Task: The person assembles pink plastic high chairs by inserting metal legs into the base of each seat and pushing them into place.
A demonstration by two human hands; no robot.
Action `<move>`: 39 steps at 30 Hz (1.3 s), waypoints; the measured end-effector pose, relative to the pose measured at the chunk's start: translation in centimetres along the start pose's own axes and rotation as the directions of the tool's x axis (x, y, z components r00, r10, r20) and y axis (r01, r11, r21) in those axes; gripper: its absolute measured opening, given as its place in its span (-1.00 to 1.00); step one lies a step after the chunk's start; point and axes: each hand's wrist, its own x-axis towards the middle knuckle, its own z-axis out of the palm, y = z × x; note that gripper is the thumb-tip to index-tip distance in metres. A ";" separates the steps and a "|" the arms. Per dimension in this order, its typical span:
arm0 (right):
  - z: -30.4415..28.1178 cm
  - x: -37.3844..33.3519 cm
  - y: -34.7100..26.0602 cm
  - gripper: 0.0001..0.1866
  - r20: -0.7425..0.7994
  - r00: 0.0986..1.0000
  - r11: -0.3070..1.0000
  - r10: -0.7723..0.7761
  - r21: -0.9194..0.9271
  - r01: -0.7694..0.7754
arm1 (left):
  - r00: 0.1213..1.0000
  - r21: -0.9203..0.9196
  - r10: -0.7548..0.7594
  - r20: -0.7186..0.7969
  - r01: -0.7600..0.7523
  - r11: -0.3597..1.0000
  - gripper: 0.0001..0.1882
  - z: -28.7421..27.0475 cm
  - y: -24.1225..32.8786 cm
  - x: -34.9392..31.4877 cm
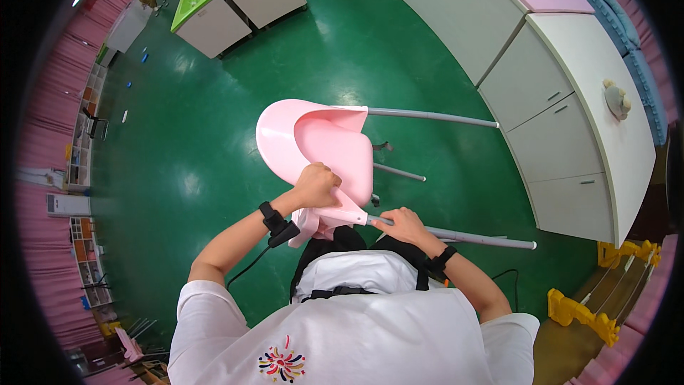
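A pink high chair (pixel 278 128) lies tipped over in front of me, its grey tube legs (pixel 427 115) stretching out to the right. My left hand (pixel 315 186) is closed round the pink seat's near edge, its fingers curled over the inner side. My right hand (pixel 404 227) wraps round the near grey leg (pixel 484 239), just beside the pink socket (pixel 353 215) where the tube enters. Small dark metal parts (pixel 383 146) show at the seat's underside. A pink piece hangs below my left hand, partly hidden by my wrist.
White cabinets (pixel 541 135) curve along the right, with a small plush toy (pixel 616 99) on top. Green-topped sink units (pixel 228 0) stand far left. A yellow-ended rack (pixel 581 317) is at the lower right. Shelves (pixel 83 242) line the left wall. The floor is green.
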 end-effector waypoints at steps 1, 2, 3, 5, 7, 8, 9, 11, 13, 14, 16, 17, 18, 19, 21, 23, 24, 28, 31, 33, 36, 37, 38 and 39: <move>0.0 0.1 -0.1 -0.53 0.003 1.000 1.000 -0.010 -0.006 0.010 | 1.000 0.020 -0.006 0.012 0.006 1.000 -0.68 0.0 0.0 0.0; 0.1 0.3 -0.2 -0.53 0.003 1.000 1.000 -0.009 -0.005 0.009 | 1.000 0.021 -0.005 0.013 0.005 1.000 -0.68 0.0 0.0 0.0; 0.2 0.6 -0.3 -0.53 -0.016 0.999 0.999 -0.040 -0.016 0.039 | 1.000 0.025 -0.017 0.008 0.017 1.000 -0.69 -0.2 0.0 0.1; 0.4 0.8 -0.5 -0.53 -0.035 0.997 0.997 -0.068 -0.027 0.067 | 1.000 0.028 -0.028 0.005 0.028 0.999 -0.69 -0.2 0.0 0.1; 0.4 0.8 -0.7 -0.54 -0.010 0.999 0.999 -0.052 -0.013 0.052 | 1.000 -0.005 -0.020 -0.010 0.020 1.000 -0.69 0.0 -0.1 -0.1; 0.4 0.9 -0.7 -0.54 -0.008 0.999 0.999 -0.052 -0.013 0.052 | 1.000 -0.006 -0.022 -0.010 0.022 1.000 -0.69 0.1 -0.2 -0.1; 0.5 0.9 -0.6 -0.54 -0.013 0.998 0.998 -0.058 -0.009 0.058 | 1.000 0.009 -0.025 -0.004 0.025 1.000 -0.69 0.0 -0.3 -0.1; 0.7 1.0 -0.4 -0.54 -0.016 0.998 0.998 -0.062 -0.005 0.062 | 1.000 0.022 -0.028 0.002 0.028 0.999 -0.69 -0.1 -0.2 0.0; 1.0 1.1 -0.1 -0.57 -0.079 0.992 0.995 -0.099 -0.016 0.098 | 1.000 0.017 -0.022 -0.004 0.022 1.000 -0.68 0.0 -0.3 0.0; 1.2 1.1 0.0 -0.57 -0.078 0.992 0.995 -0.099 -0.016 0.098 | 1.000 0.016 -0.023 -0.004 0.023 1.000 -0.68 0.0 -0.3 0.0; 1.1 1.1 -0.2 -0.57 -0.084 0.992 0.996 -0.093 -0.015 0.092 | 1.000 0.011 -0.028 0.006 0.028 1.000 -0.68 0.1 -0.4 0.0; 1.1 1.1 -0.3 -0.57 -0.082 0.992 0.996 -0.093 -0.015 0.092 | 1.000 0.009 -0.029 0.006 0.029 1.000 -0.68 0.2 -0.5 0.0; 0.8 1.1 -0.5 -0.56 -0.051 0.997 0.998 -0.066 -0.006 0.066 | 0.999 0.006 -0.032 0.004 0.032 0.999 -0.68 0.2 -0.5 0.0; 0.7 1.1 -0.7 -0.56 -0.019 0.999 0.999 -0.040 0.003 0.040 | 0.999 0.004 -0.036 0.002 0.036 0.999 -0.68 0.3 -0.5 -0.1; 0.8 1.2 -0.8 -0.56 -0.019 0.999 0.999 -0.039 -0.001 0.039 | 0.999 -0.001 -0.035 -0.009 0.035 0.999 -0.68 0.4 -0.6 -0.2; 1.0 1.3 -0.6 -0.56 -0.019 0.999 0.999 -0.038 -0.006 0.038 | 0.999 -0.006 -0.035 -0.019 0.035 0.999 -0.68 0.6 -0.7 -0.2; 1.1 1.4 -0.4 -0.56 -0.048 0.997 0.998 -0.060 -0.009 0.059 | 0.999 -0.006 -0.033 -0.019 0.033 0.999 -0.68 0.5 -0.6 -0.2; 1.2 1.6 0.1 -0.57 -0.073 0.995 0.998 -0.067 -0.001 0.067 | 1.000 0.001 -0.025 -0.011 0.025 1.000 -0.70 0.4 -0.3 0.1; 1.2 1.3 -0.1 -0.57 -0.074 0.997 0.999 -0.031 0.037 0.034 | 1.000 0.017 -0.011 -0.015 0.011 1.000 -0.71 0.1 0.1 0.0; 1.5 1.4 -0.3 -0.57 -0.089 0.995 0.998 -0.054 0.030 0.057 | 0.999 0.010 -0.026 -0.023 0.026 1.000 -0.71 0.2 -0.1 -0.2; 1.8 1.5 -0.1 -0.61 -0.093 0.987 0.991 -0.133 -0.040 0.130 | 0.999 0.004 -0.040 -0.026 0.040 0.999 -0.70 0.2 -0.5 -0.1; 1.8 1.6 0.0 -0.64 -0.078 0.979 0.978 -0.189 -0.101 0.181 | 0.999 0.005 -0.040 -0.020 0.040 0.999 -0.69 0.3 -0.5 0.0; 1.8 1.7 0.0 -0.64 -0.077 0.979 0.978 -0.189 -0.100 0.181 | 0.999 0.004 -0.040 -0.019 0.040 0.999 -0.69 0.3 -0.5 0.0; 1.8 1.8 -0.3 -0.68 -0.074 0.978 0.979 -0.194 -0.072 0.189 | 0.999 0.003 -0.039 -0.019 0.039 0.999 -0.69 0.4 -0.3 0.0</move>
